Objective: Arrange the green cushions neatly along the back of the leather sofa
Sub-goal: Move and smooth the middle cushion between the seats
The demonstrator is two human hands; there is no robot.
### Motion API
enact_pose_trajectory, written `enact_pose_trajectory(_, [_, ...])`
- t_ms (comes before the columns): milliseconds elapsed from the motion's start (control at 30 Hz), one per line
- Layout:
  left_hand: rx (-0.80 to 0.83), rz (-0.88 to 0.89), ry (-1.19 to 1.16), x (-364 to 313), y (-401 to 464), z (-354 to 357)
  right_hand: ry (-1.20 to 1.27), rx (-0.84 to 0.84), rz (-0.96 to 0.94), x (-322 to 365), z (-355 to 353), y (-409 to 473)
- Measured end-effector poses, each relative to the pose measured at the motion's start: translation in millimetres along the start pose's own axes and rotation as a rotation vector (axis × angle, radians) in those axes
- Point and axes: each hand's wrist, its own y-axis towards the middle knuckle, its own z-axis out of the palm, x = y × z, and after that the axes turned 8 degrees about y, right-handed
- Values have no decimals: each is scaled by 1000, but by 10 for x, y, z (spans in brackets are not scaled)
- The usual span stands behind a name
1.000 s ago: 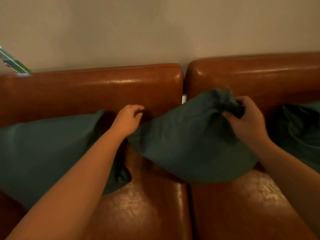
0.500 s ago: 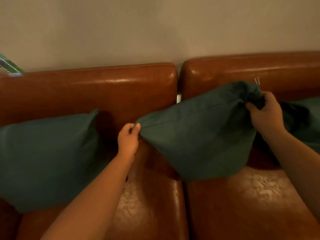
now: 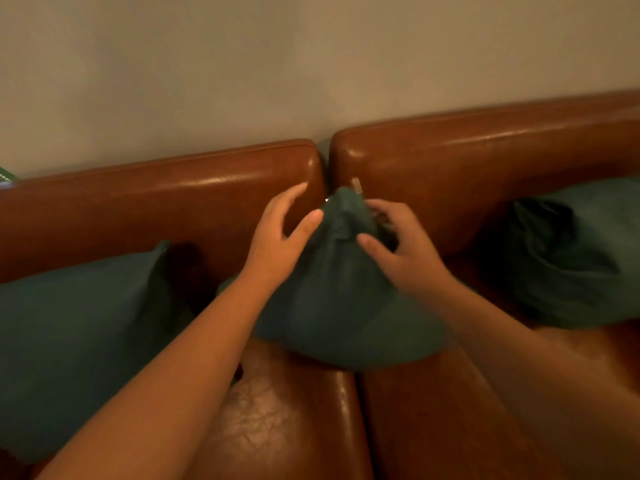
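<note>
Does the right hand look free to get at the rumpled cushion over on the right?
Probably yes: the right hand rests on the middle cushion, and only bare sofa separates it from the rumpled cushion.

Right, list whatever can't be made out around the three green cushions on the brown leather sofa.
All in the head view:
- Left green fabric cushion: its left side is cut off by the frame edge, its lower right hidden by the left forearm.
- Right green fabric cushion: cut off at the right edge.
- Middle green fabric cushion: its right corner is hidden by the right hand.
- Small tag at its peak: blurred, unreadable.
</note>
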Motion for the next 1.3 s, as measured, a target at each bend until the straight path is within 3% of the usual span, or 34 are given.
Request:
enact_pose_trajectory(133, [-59,156,70,-250,53,134,131,232,-48,38,66,-109])
enact_pose_trajectory(233, [-131,90,59,-110,25,92,41,200,53,-281,-100,-300])
enact_pose_trajectory(333, [-167,20,82,52,-10,6,-187,115,326,-841,-421,-565])
enact_pose_trajectory(433, [-220,53,97,161,-80,-115,-426,237,744,-1290,-719,-875])
enact_pose_trajectory(533, [-223,85,143,214,-137,-228,-234,231,955,-1422,-796,-1027])
enact_pose_trajectory(667, [-295,133,359,195,-160,-290,-64,-58,921,-1418,-833,-978])
enact_pose_trajectory(833, [-357,110,495,133,-112,-414,-8,-243,753,-1208,-962,-646])
enact_pose_trajectory(967, [-322,-105,546,493,-253,-522,73,-375,632,-1012,-1093,-296])
enact_pose_trajectory(1067, [-322,-352,345,787,-308,-489,230,-328,708,-985,-1099,-133])
enact_pose_trajectory(1200, [-445,-497,-60,692,-270,-576,758,-384,860,-1071,-1217,-41])
enact_pose_trajectory(1300, [-326,-592,-240,589,-450,-630,840,-289,890,-1146,-1317,-96])
